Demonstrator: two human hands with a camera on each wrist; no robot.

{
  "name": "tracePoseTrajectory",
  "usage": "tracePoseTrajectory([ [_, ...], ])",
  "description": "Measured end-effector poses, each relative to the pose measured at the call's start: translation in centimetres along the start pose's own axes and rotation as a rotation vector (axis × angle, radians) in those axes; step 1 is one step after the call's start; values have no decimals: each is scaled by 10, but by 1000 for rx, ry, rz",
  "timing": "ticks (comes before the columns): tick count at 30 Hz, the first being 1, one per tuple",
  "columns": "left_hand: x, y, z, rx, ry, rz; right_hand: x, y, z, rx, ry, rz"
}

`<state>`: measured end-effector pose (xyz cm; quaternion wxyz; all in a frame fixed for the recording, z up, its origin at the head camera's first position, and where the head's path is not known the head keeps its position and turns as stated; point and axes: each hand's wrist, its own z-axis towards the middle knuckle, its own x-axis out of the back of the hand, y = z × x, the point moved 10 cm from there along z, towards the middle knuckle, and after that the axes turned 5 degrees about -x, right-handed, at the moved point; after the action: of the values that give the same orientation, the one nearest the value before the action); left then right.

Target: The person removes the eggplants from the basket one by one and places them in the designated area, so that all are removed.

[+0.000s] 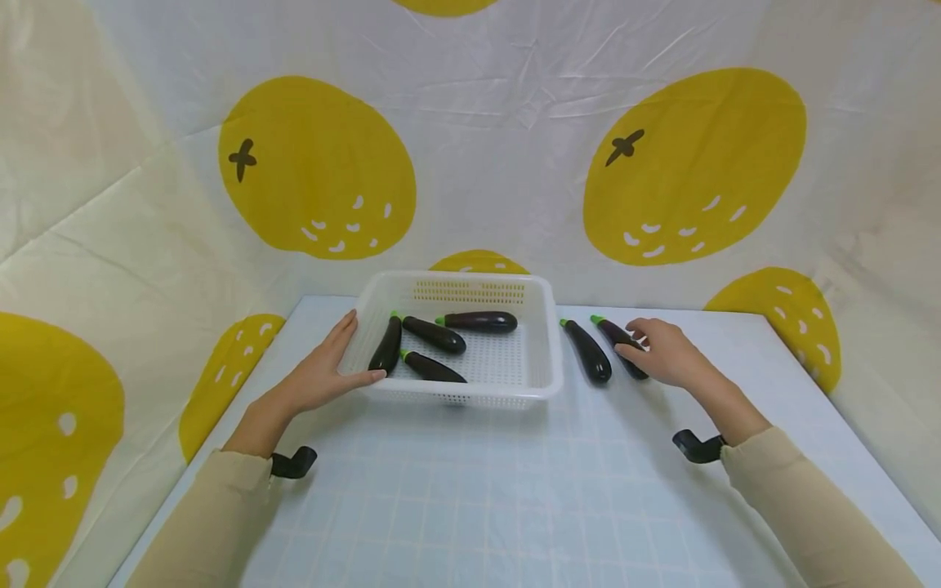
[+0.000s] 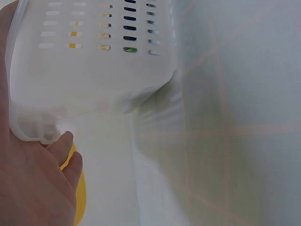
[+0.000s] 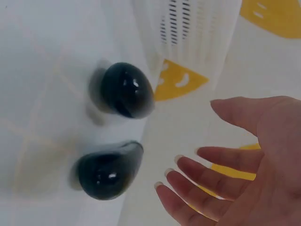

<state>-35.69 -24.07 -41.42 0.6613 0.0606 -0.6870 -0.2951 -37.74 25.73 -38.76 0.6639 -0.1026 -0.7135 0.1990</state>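
Observation:
A white plastic basket [image 1: 540, 390] with slotted walls holds several dark eggplants [image 1: 481, 322] with green stems. My left hand [image 1: 319, 371] rests at its front left corner, fingers extended along the left side and thumb on the front rim. Up close in the left wrist view, the palm lies against the basket rim [image 2: 23, 136]. Right of the basket, two eggplants lie on the table: a nearer one [image 1: 590, 353] and an outer one [image 1: 616, 343]. Over the outer one hovers my right hand [image 1: 662, 351], fingers loosely bent and apart, with nothing in its grasp in the right wrist view.
A pale blue checked cloth covers the table [image 1: 470, 490]. Close behind the basket hangs a white sheet [image 1: 507, 163] printed with large yellow fruit, which also runs along both sides. Each wrist carries a black camera mount [image 1: 698, 447].

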Motion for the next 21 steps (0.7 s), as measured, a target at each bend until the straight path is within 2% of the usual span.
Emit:
tracePoseTrajectory([
  [8, 0, -1, -1, 4, 7, -14, 0, -38, -7, 103, 8, 78],
  [14, 1, 0, -1, 0, 9, -12, 2, -65, -10, 200, 35, 91],
  [21, 1, 1, -1, 3, 6, -17, -4, -87, -11, 229, 26, 134],
])
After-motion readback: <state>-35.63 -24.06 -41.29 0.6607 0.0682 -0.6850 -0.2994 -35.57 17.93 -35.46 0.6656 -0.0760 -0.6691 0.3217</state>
